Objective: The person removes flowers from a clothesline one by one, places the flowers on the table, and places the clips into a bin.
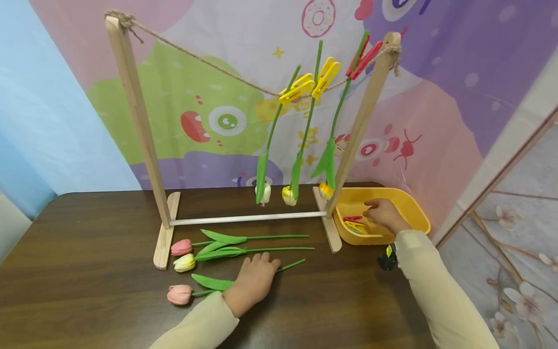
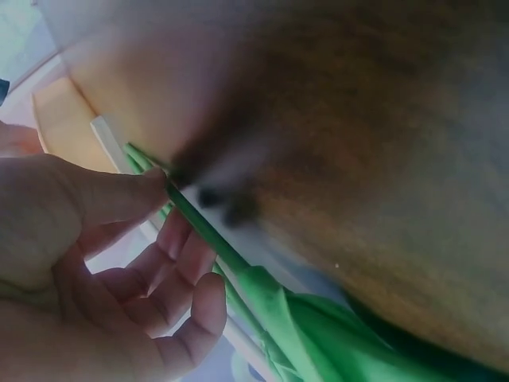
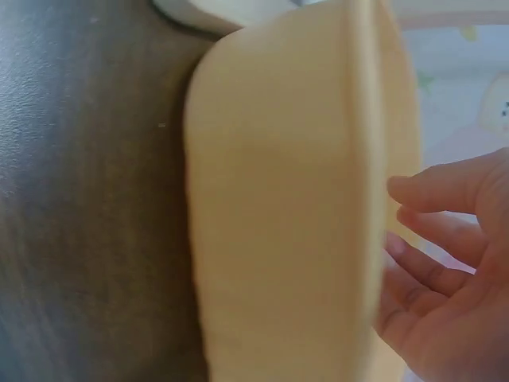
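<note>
Low over the table, my left hand (image 1: 254, 278) pinches the green stem (image 2: 203, 227) of a pale pink tulip (image 1: 179, 294), thumb on the stem. Its index fingertip is hidden in the left wrist view. A darker pink tulip (image 1: 181, 247) and a pale yellow tulip (image 1: 184, 262) lie just beyond. My right hand (image 1: 385, 215) reaches over the front rim of a yellow basin (image 1: 411, 206), fingers loosely bent, holding nothing that I can see. Inside the basin, left of that hand, are a red clothespin (image 1: 352, 218) and a yellow clothespin (image 1: 355, 226).
A wooden stand (image 1: 138, 116) carries a sagging rope (image 1: 209, 63). Three tulips hang head down from it by two yellow clothespins (image 1: 326, 77) and a red clothespin (image 1: 365, 60). A white rod (image 1: 248, 218) joins the stand's feet. Patterned cloth (image 1: 261, 29) backs the table.
</note>
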### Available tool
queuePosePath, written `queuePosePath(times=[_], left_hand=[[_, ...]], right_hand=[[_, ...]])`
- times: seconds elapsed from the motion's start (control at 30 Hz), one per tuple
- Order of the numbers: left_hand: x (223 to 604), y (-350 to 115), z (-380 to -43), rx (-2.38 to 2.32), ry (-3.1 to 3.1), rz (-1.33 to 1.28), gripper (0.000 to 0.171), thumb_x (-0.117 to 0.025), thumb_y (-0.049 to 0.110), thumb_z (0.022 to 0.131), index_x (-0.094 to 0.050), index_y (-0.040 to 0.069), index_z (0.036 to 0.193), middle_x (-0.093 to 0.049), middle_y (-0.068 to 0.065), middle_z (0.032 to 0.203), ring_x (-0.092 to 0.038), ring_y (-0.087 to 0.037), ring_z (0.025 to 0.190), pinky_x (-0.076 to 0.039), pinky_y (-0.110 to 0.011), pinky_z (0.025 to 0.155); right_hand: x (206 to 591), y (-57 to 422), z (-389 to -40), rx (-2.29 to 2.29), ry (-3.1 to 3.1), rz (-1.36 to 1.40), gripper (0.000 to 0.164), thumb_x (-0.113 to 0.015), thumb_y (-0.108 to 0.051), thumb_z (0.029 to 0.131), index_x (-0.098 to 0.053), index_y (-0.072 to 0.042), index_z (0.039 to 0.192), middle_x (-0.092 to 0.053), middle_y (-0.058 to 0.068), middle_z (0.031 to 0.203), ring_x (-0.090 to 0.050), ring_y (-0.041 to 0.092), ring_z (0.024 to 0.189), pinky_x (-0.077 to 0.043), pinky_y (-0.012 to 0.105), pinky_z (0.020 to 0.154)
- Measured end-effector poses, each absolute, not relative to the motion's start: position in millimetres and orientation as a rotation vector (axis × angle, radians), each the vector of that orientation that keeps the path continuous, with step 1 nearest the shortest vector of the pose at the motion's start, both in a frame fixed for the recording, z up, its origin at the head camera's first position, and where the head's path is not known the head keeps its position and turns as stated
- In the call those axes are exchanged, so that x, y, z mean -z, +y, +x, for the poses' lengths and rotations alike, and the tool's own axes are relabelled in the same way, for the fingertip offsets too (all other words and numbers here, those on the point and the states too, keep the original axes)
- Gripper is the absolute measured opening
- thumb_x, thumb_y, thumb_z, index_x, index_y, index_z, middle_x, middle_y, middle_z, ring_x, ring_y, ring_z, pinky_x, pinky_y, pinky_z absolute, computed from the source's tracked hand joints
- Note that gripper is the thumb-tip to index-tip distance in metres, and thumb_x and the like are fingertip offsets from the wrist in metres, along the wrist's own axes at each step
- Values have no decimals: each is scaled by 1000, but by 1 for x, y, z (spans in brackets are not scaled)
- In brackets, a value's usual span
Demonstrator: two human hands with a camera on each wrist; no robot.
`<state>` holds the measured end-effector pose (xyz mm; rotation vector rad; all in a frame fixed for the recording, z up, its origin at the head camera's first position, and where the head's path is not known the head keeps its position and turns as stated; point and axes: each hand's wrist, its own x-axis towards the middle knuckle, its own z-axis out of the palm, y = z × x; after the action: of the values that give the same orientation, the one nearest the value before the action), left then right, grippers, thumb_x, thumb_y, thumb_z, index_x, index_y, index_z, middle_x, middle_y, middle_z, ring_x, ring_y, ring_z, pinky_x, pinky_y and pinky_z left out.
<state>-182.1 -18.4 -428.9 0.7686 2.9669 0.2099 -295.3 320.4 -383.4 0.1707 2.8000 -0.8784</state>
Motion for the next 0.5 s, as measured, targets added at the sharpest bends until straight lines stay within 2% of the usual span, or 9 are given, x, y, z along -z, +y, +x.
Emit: queuePosePath(times=[0.2, 0.33, 0.5], left_hand=[[420, -28, -183, -265, 2980, 790, 24, -57, 4, 81, -58, 14, 104, -55, -10, 95, -53, -30, 89, -42, -44, 70], [408, -40, -187, -351, 3049, 831, 14, -57, 7, 83, -56, 10, 96, -53, -8, 84, -53, -28, 79, -43, -42, 64], [385, -53, -196, -508, 3169, 885, 15, -59, 13, 82, -59, 9, 97, -54, -5, 81, -54, -24, 73, -42, -37, 59]], right_hand=[[358, 312, -289, 1086, 2791, 226, 43, -48, -24, 90, -44, 0, 126, -49, 22, 122, -52, 35, 104, -46, 41, 86], [341, 303, -285, 1223, 2841, 184, 41, -45, -28, 91, -47, -1, 122, -52, 20, 118, -52, 32, 102, -46, 41, 85], [320, 289, -276, 1306, 2931, 80, 43, -47, -35, 90, -52, -3, 118, -56, 17, 110, -55, 26, 94, -48, 38, 82]])
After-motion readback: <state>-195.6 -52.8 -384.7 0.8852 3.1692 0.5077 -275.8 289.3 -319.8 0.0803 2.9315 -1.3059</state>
